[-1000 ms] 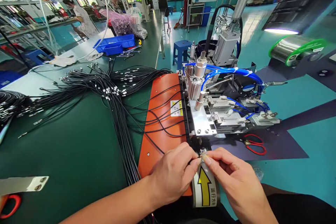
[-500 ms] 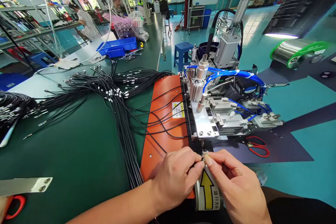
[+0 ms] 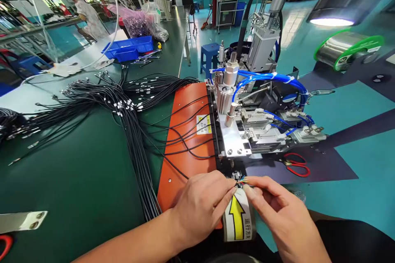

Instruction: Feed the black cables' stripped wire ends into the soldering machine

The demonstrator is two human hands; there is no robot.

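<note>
My left hand [image 3: 203, 207] is closed in a pinch on the end of a black cable, whose tip is mostly covered by the fingers. Thin coloured wires [image 3: 242, 180] fan out from that end toward my right hand [image 3: 277, 209]. The right thumb and index finger close around the wire ends, though the exact contact is too small to see. Both hands are over the near end of the machine's track, just above a white roller [image 3: 228, 230] with a yellow arrow [image 3: 237, 218]. A small metal fixture [image 3: 237, 175] sits just beyond the fingertips.
A machine with metal cylinders [image 3: 226, 98] and blue air hoses [image 3: 265, 77] stands ahead. Black cables [image 3: 132, 144] lie on the green table [image 3: 86, 189] and cross the orange cover [image 3: 185, 111]. Red-handled scissors [image 3: 298, 165] and a solder wire spool [image 3: 348, 49] are at right. Co-workers sit far left.
The coloured wires now show spread between my fingertips, and my right thumb has drawn slightly down from the index finger. The whole view has shifted a little.
</note>
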